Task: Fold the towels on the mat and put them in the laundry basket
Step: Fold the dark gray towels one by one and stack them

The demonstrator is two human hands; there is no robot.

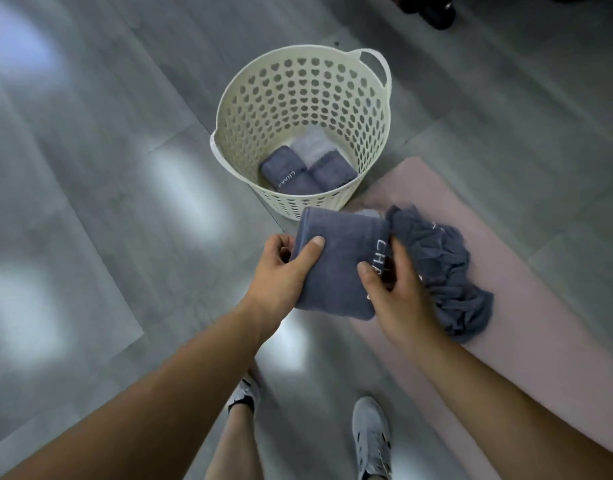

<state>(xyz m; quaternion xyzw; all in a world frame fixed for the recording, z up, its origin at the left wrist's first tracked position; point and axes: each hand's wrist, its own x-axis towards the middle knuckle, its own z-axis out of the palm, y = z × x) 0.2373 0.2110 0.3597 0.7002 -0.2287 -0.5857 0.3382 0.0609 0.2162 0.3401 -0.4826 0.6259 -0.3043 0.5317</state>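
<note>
Asker: Two bare arms come in close at the bottom. What do they hold?

Teller: Both hands hold one folded dark blue-grey towel with white letters [336, 261]. It is up in the air, on the near side of the basket, over the floor and the mat's edge.

Asker: How do the fingers lie?

Teller: On the left hand [281, 268] the thumb presses flat on top of the towel. Its fingers curl round the left edge. On the right hand [398, 292] the thumb lies on top by the white letters. Its fingers curl round the right edge.

Asker: What is just beside it?

Teller: Right by the right hand lies a crumpled heap of dark blue-grey towel cloth [447, 271]. It sits on the flat pink mat [540, 341]. I cannot tell how many towels are in the heap.

Asker: And the basket?

Teller: It is a round cream plastic laundry basket with heart-shaped holes [298, 98]. It stands on the floor at the mat's far corner. Down inside lie two folded dark blue-grey towels [287, 174], side by side and touching. A folded pale grey towel [312, 143] lies behind them.

Asker: What else?

Teller: Two grey shoes [372, 441] stand on the shiny grey floor [90, 168]. One dark thing [436, 12] sits at the top edge, too blurry to tell.
</note>
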